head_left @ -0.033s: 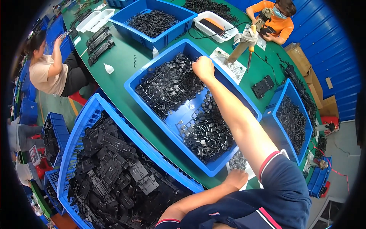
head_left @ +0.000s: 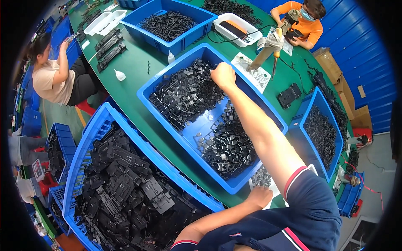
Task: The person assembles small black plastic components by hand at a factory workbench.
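In the blue bin (head_left: pixel 144 97) in front of me lie two heaps of small black plastic parts with shiny metal pieces, the far heap (head_left: pixel 184 94) and the near heap (head_left: pixel 229 144). My right arm stretches across this bin. My right hand (head_left: pixel 223 75) is at its far right end, beside the far heap, with fingers curled in; what they hold is hidden. Close to my body, my left hand (head_left: pixel 260 196) is closed next to a white tray (head_left: pixel 275 188) of small metal pieces (head_left: pixel 261 177). I cannot make out anything in its fingers.
A blue crate (head_left: pixel 90 138) of black plastic housings (head_left: pixel 125 180) stands at lower left. Other blue bins hold black parts, one behind (head_left: pixel 205 26) and one at right (head_left: pixel 299 133). A soldering iron (head_left: pixel 274 62) hangs beyond my right hand. Two people (head_left: pixel 307 27) sit nearby.
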The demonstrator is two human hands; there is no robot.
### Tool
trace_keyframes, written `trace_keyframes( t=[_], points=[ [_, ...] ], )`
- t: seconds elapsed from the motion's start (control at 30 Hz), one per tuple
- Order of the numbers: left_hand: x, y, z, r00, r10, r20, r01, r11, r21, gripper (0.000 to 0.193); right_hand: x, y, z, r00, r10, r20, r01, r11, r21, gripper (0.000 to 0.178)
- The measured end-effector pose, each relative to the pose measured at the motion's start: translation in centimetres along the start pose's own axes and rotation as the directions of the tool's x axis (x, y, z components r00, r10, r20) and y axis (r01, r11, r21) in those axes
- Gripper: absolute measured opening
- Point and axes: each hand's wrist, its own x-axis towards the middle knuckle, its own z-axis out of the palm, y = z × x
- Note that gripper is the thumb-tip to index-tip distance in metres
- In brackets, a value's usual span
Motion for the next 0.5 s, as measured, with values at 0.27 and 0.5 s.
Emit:
trace_keyframes(
  t=[0.27, 0.5],
  points=[
    [-0.1, 0.4, -1.1, 1.000, 0.004, 0.016, -0.003, 1.000, -0.020, 0.016, 0.6, -0.2, -0.9, 0.946, 0.259, 0.198, -0.263, 0.965, -0.002, 0.027],
    [0.3, -0.2, -0.1, 0.999, -0.034, 0.010, 0.034, 0.999, -0.015, 0.020, -1.4, 2.3, -1.7, 0.960, 0.108, 0.259, -0.233, 0.822, 0.519, 0.026]
  ],
)
